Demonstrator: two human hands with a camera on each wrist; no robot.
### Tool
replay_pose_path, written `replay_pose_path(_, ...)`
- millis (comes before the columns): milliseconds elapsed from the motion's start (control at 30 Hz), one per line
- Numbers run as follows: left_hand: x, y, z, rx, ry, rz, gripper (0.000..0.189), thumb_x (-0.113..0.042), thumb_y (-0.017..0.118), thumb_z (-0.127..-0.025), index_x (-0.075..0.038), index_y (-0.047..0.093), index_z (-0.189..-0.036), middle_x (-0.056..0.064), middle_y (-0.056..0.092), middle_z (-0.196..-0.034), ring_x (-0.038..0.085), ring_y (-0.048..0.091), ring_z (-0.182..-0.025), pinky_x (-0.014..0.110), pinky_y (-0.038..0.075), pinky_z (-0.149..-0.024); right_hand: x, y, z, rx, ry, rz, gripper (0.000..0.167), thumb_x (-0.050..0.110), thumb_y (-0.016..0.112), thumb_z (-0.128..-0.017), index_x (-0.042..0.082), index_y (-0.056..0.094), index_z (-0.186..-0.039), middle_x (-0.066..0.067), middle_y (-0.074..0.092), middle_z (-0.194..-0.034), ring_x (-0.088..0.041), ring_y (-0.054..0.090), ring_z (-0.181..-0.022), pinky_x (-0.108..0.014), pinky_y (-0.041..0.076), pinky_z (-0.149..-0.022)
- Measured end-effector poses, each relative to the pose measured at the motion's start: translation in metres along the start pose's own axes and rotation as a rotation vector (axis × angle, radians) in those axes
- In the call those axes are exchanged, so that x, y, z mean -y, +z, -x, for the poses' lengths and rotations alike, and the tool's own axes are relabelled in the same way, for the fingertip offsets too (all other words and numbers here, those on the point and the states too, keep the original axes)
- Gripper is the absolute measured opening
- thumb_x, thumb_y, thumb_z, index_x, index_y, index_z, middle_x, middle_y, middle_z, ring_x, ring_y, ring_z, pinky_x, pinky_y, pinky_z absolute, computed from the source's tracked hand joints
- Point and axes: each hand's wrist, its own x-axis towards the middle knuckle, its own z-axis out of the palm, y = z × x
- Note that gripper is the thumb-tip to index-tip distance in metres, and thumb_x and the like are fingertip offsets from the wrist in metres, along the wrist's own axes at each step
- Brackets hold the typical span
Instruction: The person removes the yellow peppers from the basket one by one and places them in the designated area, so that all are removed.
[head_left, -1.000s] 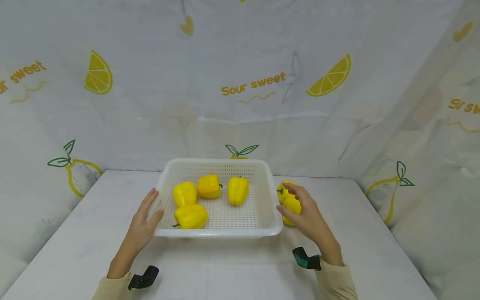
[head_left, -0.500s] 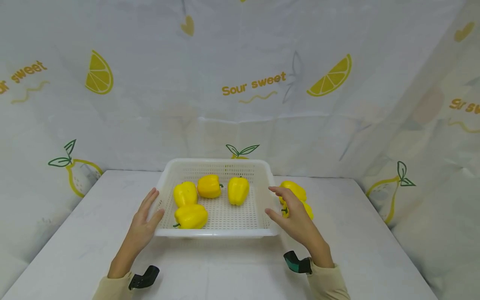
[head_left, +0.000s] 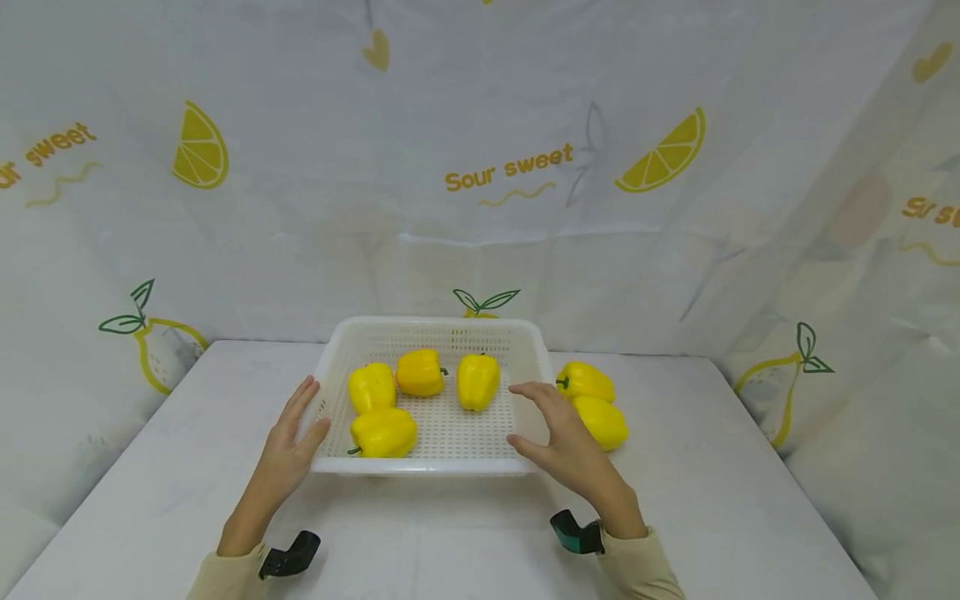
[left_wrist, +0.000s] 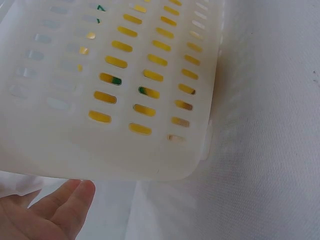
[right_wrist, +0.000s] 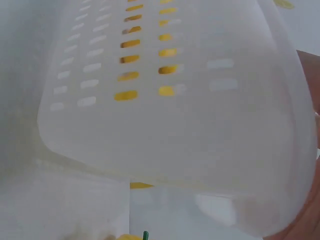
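Note:
A white slotted plastic basket (head_left: 420, 467) sits at the centre of the table, holding several yellow bell peppers (head_left: 477, 383). My left hand (head_left: 285, 442) rests against its left rim with fingers extended; in the left wrist view the left fingertips (left_wrist: 82, 192) are right at the rim. My right hand (head_left: 566, 442) overlaps the right rim, its thumb and fingers spread apart over the basket's inside, with nothing between them. Through the basket wall (right_wrist: 165, 135) in the right wrist view, yellow shows in the slots. Two more bell peppers (head_left: 600, 422) lie just outside, right of the basket.
The white-covered table (head_left: 465, 542) reaches back to a white curtain (head_left: 337, 208) printed with lemons and lettering. A black wrist mount (head_left: 288, 556) juts from the left sleeve, and another black mount (head_left: 576, 532) from the right one.
My right hand has moved left, from beside the two outer peppers to over the basket's right rim, uncovering those peppers. The left hand and the basket have stayed in place.

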Motion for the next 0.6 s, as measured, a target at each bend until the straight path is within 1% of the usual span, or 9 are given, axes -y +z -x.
replay_pose_path(133, 0.0, 0.0, 0.0, 0.0, -0.003, 0.001, 0.061, -0.012, 0.05, -0.1, 0.003, 0.026, -0.154, 0.02, 0.013, -0.166, 0.048, 0.013, -0.151, 0.069, 0.018, -0.116, 0.004, 0.007, -0.002, 0.032, 0.015, 0.002, 0.062, 0.013, 0.08, -0.082, 0.013, 0.053, -0.138, -0.006, 0.053, -0.142, -0.028, 0.051, -0.133, -0.049, 0.046, -0.11)
replay_pose_path(300, 0.0, 0.0, 0.0, 0.0, -0.006, 0.008, 0.061, -0.012, 0.051, -0.1, 0.004, 0.027, -0.153, 0.02, 0.013, -0.166, 0.047, 0.013, -0.151, 0.069, 0.017, -0.117, 0.011, 0.014, -0.006, 0.061, 0.031, 0.04, 0.061, 0.015, 0.079, -0.084, 0.013, 0.053, -0.138, -0.007, 0.053, -0.142, -0.027, 0.052, -0.133, -0.046, 0.046, -0.11)
replay_pose_path(367, 0.0, 0.0, 0.0, 0.0, -0.006, 0.012, 0.061, -0.012, 0.051, -0.1, 0.004, 0.027, -0.153, 0.02, 0.013, -0.166, 0.047, 0.013, -0.151, 0.069, 0.017, -0.117, 0.014, 0.016, -0.008, 0.063, 0.024, 0.06, 0.061, 0.016, 0.08, -0.083, 0.013, 0.053, -0.138, -0.007, 0.054, -0.142, -0.026, 0.052, -0.133, -0.045, 0.046, -0.111)
replay_pose_path(600, 0.0, 0.0, 0.0, -0.003, 0.001, 0.005, 0.061, -0.011, 0.051, -0.1, 0.003, 0.027, -0.153, 0.021, 0.014, -0.165, 0.048, 0.013, -0.151, 0.07, 0.017, -0.116, 0.021, 0.024, -0.015, 0.088, -0.019, 0.079, 0.06, 0.015, 0.08, -0.083, 0.011, 0.054, -0.137, -0.007, 0.057, -0.139, -0.025, 0.054, -0.131, -0.043, 0.047, -0.109)
